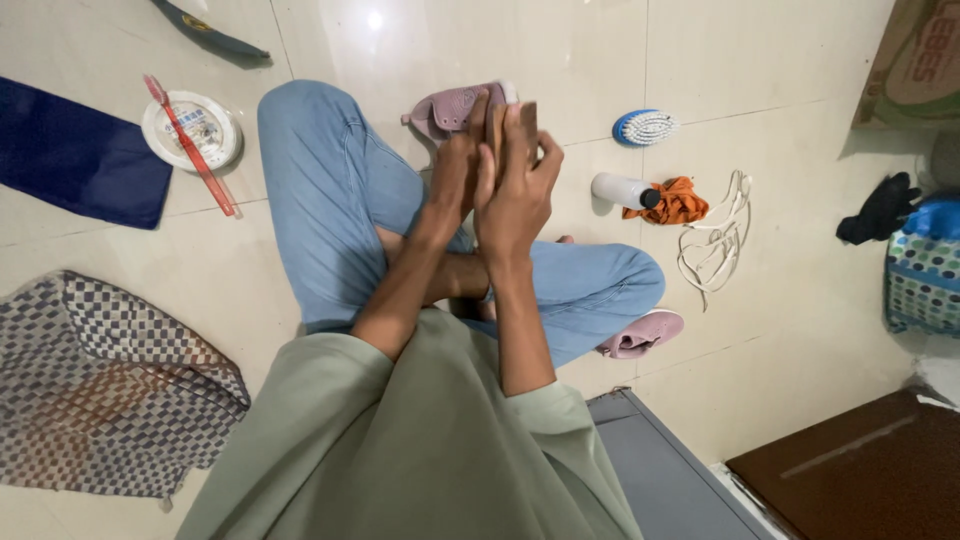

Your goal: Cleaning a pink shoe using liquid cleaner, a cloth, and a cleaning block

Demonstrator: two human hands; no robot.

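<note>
Here both hands, left hand (455, 165) and right hand (518, 185), close around a flat brown wooden-looking block (512, 122), best held steady just before the pink fabric shoe (452, 108).

Two pink shoes show: one (455, 108) at upper centre behind the raised hands, the other (640, 334) at right of centre beside the knee. One blue-backed brush (645, 127), one white bottle (622, 190), one orange cloth (680, 201) and one bundle of white laces (715, 242) lie right of centre. At upper left sit one white round tub (190, 128), one red toothbrush (190, 147) and one dark blue cloth (75, 155); one checked cloth (100, 390) lies lower left.
</note>
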